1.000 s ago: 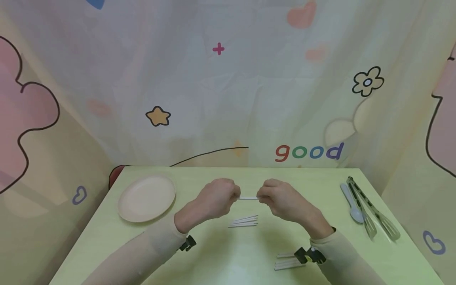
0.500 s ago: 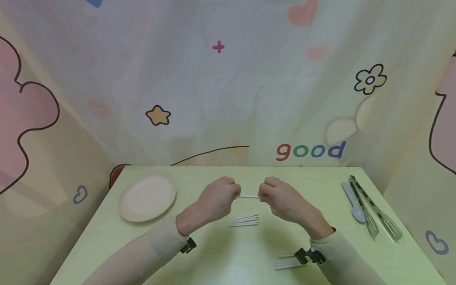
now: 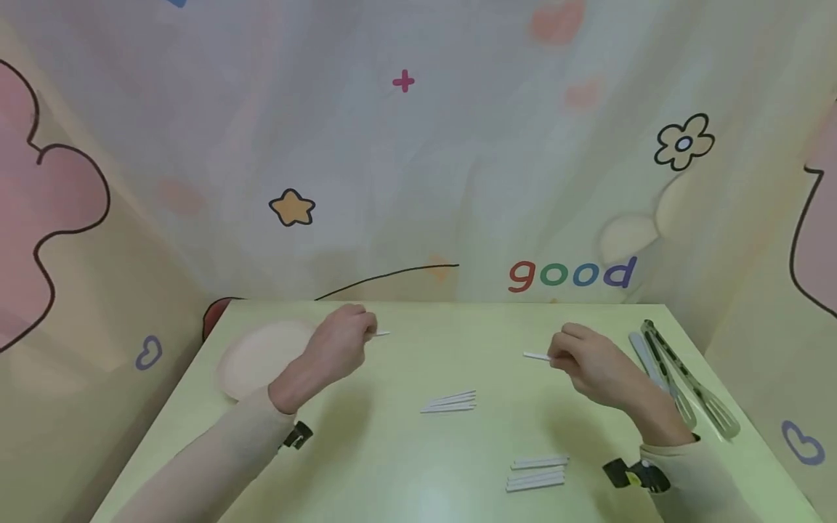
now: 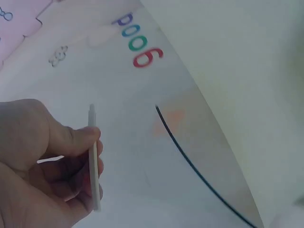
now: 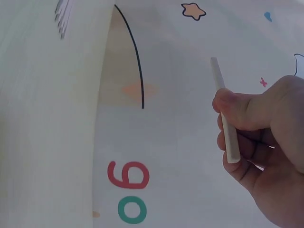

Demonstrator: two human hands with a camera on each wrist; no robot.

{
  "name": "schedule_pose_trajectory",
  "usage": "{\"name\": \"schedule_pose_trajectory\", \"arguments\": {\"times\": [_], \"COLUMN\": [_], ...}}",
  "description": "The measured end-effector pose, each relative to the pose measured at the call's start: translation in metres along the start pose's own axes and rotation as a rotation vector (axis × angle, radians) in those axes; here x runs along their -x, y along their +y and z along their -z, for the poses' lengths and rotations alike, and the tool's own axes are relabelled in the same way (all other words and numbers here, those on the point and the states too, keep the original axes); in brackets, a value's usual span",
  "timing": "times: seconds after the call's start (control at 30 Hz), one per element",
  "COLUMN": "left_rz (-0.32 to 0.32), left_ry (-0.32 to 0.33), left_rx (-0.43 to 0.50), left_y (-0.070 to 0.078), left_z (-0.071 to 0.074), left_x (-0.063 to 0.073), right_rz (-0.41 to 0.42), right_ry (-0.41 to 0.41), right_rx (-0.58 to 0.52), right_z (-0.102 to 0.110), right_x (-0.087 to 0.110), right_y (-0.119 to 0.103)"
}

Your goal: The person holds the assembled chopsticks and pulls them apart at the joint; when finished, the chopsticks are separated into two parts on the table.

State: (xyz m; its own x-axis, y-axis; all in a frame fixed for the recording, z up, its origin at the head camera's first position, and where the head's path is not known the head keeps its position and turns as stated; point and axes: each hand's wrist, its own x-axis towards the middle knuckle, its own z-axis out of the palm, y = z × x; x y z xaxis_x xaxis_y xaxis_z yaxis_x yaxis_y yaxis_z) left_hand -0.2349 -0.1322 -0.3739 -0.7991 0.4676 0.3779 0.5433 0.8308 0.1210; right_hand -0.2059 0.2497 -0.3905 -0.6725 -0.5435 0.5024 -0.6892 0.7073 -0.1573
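My left hand (image 3: 336, 341) is raised over the far left of the table, near the plate, and pinches a short white stick (image 4: 93, 166) between thumb and fingers. On the right, my right hand (image 3: 591, 363) holds another short white stick (image 5: 224, 114) the same way, its end pointing toward the middle. The two sticks are well apart. Between and below the hands, a small fanned group of thin white sticks (image 3: 449, 402) lies on the table. Closer to the front edge lies a second group of white sticks (image 3: 536, 479), side by side.
At the left is a round pale plate (image 3: 258, 363), partly covered by my left forearm. Along the right edge lie a pale blue spoon (image 3: 644, 352), partly behind my right hand, and tongs (image 3: 693, 388). A printed curtain (image 3: 418, 181) hangs behind the table (image 3: 418, 450).
Earlier, a white stick spanned the gap between both hands. Now the hands have parted, left hand left and slightly up, right hand right, each with a stick piece. The near group is uncovered.
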Motion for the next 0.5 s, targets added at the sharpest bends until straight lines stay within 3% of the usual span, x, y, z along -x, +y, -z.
{"name": "schedule_pose_trajectory", "arguments": {"times": [0.13, 0.33, 0.5], "left_rz": [-0.089, -0.074, -0.102], "left_ry": [-0.042, -0.024, -0.009], "left_rx": [0.069, 0.099, 0.105], "left_y": [0.011, 0.017, 0.017], "left_z": [0.001, -0.009, -0.015], "left_x": [-0.008, -0.005, -0.003], "right_rz": [0.052, 0.034, -0.008], "right_ry": [-0.042, -0.122, -0.176], "right_rx": [-0.069, -0.1, -0.144], "right_z": [0.001, -0.002, -0.004], "right_x": [-0.004, 0.003, 0.01], "right_y": [-0.008, -0.017, -0.014]}}
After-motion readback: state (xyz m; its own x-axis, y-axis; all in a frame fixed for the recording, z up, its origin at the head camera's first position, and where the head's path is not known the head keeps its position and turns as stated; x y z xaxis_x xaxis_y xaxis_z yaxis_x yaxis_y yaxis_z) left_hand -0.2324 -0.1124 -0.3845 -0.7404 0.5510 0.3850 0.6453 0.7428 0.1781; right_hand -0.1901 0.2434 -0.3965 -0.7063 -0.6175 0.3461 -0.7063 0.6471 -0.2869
